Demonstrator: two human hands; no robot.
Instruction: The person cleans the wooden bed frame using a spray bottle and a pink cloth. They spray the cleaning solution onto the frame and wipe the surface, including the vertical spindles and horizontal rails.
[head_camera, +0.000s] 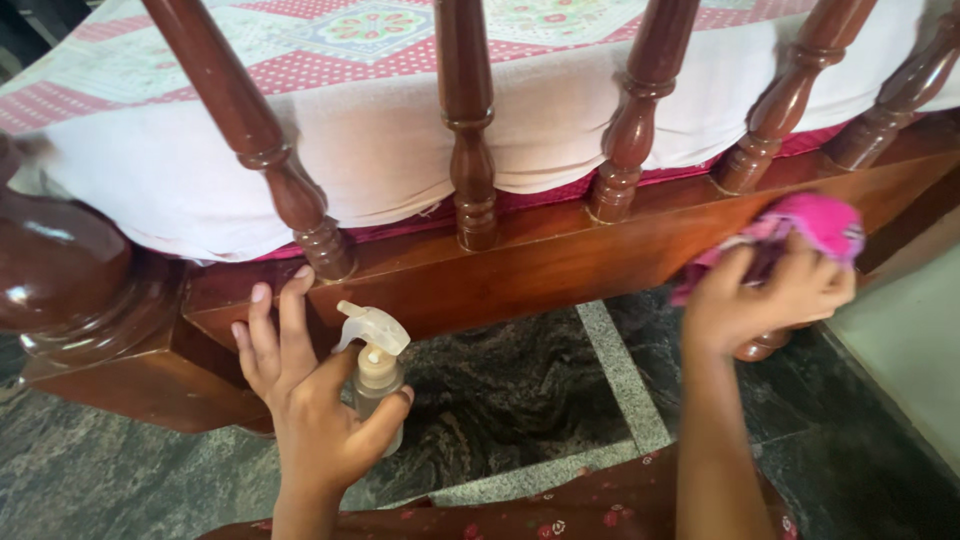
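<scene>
Left hand (315, 400) grip clasps the spray bottle (377, 375); right hand (770, 295) grip presses a bunched pink cloth (815, 222) against the bed rail (560, 265).

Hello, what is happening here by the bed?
A person is at the wooden bed frame, low over the stone floor. The right hand presses a pink cloth against the frame's side rail. The left hand holds a small spray bottle, its fingers resting on the rail below the turned spindles.
</scene>
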